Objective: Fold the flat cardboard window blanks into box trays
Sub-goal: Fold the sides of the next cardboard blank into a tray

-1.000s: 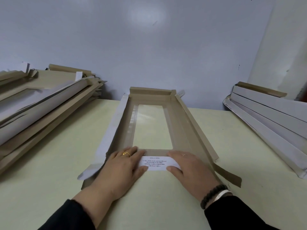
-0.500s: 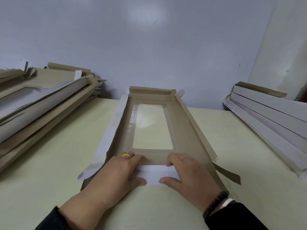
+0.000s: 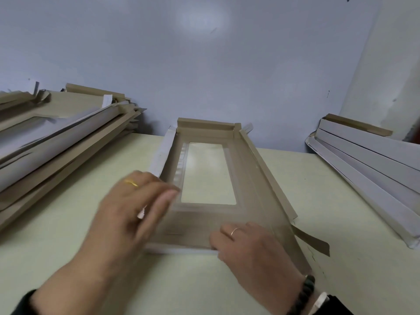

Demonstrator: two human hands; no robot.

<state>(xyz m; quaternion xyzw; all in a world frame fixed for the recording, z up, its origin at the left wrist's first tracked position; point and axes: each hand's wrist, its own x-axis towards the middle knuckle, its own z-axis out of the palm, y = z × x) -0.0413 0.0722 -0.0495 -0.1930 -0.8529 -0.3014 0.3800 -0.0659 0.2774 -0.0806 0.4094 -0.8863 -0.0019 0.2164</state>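
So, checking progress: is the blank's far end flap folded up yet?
Folded up: the far end flap stands upright against the wall, above the window.
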